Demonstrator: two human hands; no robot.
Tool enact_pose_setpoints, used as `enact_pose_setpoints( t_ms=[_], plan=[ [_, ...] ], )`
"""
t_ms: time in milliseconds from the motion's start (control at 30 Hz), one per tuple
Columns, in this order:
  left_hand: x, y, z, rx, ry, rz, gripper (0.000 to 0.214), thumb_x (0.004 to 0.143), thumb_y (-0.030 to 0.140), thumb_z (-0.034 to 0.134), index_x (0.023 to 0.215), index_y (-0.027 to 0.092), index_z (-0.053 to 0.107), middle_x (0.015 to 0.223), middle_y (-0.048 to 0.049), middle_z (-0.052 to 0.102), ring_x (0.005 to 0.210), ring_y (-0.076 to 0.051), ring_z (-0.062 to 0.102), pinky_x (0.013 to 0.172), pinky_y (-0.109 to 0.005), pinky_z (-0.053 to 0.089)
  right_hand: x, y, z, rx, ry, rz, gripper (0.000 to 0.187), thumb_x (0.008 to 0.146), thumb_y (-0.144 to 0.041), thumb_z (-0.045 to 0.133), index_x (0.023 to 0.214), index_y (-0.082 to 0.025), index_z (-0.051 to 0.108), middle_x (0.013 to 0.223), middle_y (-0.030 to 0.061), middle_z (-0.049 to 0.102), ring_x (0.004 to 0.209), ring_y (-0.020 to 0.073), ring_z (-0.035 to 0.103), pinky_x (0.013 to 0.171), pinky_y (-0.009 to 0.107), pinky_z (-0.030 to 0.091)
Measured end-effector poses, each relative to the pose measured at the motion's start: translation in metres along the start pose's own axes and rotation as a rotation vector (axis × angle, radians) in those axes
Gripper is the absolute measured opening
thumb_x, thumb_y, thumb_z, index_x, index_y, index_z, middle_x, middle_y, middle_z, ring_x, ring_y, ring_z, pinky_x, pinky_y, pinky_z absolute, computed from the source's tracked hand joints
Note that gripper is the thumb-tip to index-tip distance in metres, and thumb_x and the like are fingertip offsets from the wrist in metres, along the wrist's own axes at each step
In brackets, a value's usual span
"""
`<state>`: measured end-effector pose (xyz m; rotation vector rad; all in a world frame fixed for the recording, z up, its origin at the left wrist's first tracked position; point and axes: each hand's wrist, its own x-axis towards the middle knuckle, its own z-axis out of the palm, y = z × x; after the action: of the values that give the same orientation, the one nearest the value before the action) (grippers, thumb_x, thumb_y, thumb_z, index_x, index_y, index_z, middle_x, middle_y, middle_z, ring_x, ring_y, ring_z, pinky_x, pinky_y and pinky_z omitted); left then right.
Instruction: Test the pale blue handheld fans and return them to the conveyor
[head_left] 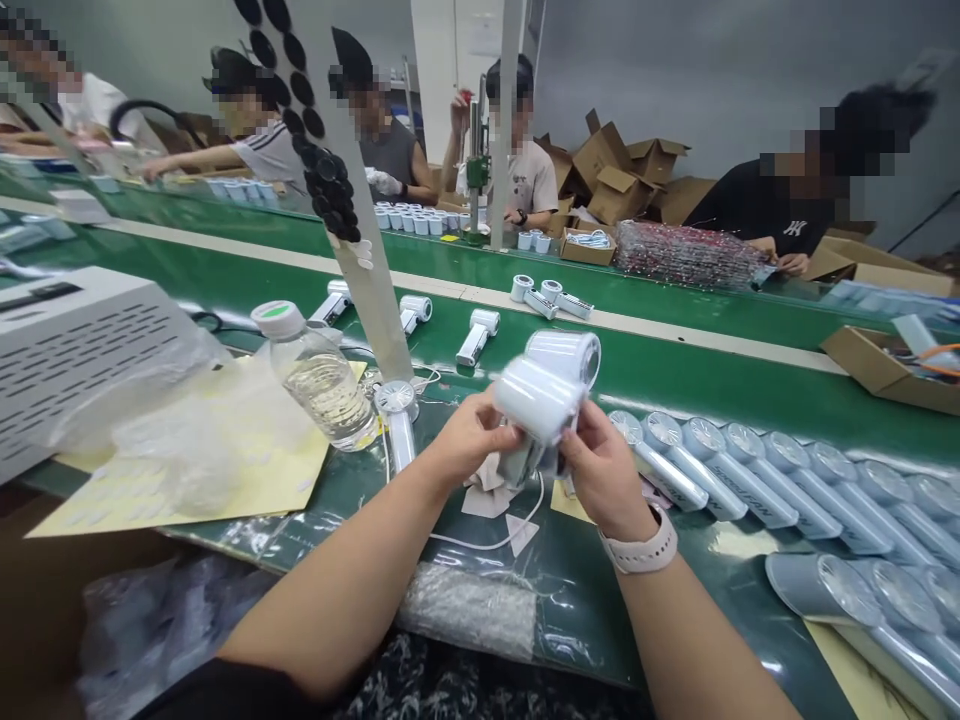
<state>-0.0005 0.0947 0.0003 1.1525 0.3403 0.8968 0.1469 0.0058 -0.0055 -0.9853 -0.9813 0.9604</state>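
Note:
Two pale blue handheld fans are together in my hands, at the middle of the view. The nearer handheld fan (536,398) has its rounded head turned toward me and is a little blurred. Just behind it shows the round head of the farther fan (566,352). My left hand (476,440) is closed on the nearer fan from the left, thumb in front. My right hand (606,470), below a white wristband, grips the fans' lower part from the right. The fingers hide much of the handles, so which hand bears which fan is unclear. A white cable (495,545) lies beneath.
Finished-looking fans (750,470) lie in rows at right. One fan (400,415) stands left of my hands, near a clear bottle (319,385). Several fans lie on the green belt (660,370) ahead. A white post (367,270) rises left of centre. Co-workers sit across.

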Motion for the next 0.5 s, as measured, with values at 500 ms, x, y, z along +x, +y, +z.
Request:
enact_pose_setpoints(
  t_ms=[500],
  plan=[
    [0.001, 0.009, 0.009, -0.183, -0.015, -0.084, 0.047, 0.067, 0.020, 0.081, 0.107, 0.021, 0.056, 0.086, 0.0020, 0.060, 0.074, -0.014, 0.060, 0.067, -0.030, 0.049, -0.004, -0.018, 0.003, 0.229, -0.052, 0.147, 0.037, 0.072, -0.038, 0.086, 0.101, -0.024, 0.069, 0.088, 0.0008, 0.068, 0.072, 0.0155, 0.061, 0.067, 0.031, 0.054]
  ],
)
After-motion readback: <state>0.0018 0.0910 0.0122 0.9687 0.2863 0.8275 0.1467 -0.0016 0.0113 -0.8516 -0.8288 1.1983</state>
